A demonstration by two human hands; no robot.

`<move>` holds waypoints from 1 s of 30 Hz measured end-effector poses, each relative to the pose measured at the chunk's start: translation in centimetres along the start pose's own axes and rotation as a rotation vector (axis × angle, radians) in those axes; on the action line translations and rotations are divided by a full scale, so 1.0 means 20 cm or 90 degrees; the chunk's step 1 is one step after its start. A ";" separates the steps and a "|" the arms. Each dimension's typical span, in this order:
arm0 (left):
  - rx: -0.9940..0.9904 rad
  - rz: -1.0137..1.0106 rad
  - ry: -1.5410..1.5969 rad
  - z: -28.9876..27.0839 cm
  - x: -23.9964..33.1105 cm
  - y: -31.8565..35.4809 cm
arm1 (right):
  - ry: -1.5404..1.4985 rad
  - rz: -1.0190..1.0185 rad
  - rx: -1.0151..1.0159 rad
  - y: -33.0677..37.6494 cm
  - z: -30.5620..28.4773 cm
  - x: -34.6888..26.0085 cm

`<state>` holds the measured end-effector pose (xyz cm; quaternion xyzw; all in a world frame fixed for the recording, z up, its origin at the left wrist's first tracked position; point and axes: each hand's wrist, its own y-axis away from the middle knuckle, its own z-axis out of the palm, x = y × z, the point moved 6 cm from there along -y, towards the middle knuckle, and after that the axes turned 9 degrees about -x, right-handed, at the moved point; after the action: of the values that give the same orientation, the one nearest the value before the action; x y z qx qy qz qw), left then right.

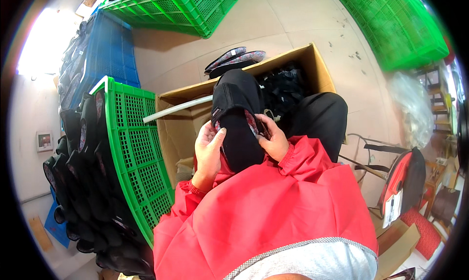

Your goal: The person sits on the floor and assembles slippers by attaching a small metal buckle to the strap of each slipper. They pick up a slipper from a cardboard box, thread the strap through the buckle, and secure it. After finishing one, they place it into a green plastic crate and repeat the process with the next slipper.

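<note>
A black cloth shoe [240, 141] with patterned red and grey lining lies in front of my body, against my black-trousered left knee. My left hand [209, 150] grips its left edge, with the thumb on top near the lining. On the opposite edge, my right hand [274, 139] pinches the shoe, its fingers curled round the side. Just beyond the knee, several similar black shoes [234, 60] with patterned lining rest together on the floor. Part of the held shoe's far end blends with the dark trousers, so its outline there is hard to tell.
An open cardboard box [168, 133] around my legs holds black items [283, 87]; a pale tube [178, 109] crosses it. Left stands a green crate [139, 148] beside many hanging black shoes [83, 182]. More green crates [161, 11] and a blue crate [115, 50] stand farther off.
</note>
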<state>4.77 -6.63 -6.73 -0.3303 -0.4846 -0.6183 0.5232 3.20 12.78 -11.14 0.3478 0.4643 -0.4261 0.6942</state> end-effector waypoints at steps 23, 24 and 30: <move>0.064 0.185 0.299 0.19 0.36 -0.15 | -0.137 -0.139 -0.039 -0.05 -0.07 -0.29; 0.069 0.185 0.305 0.20 0.37 -0.15 | -0.122 -0.157 -0.047 -0.07 -0.04 -0.33; 0.086 0.177 0.284 0.19 0.34 -0.12 | -0.075 -0.053 0.062 -0.09 -0.01 -0.33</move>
<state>0.43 -5.32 -0.04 -0.2141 -0.3473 -0.5642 0.7178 0.10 13.94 -5.07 0.3360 0.4153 -0.4963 0.6844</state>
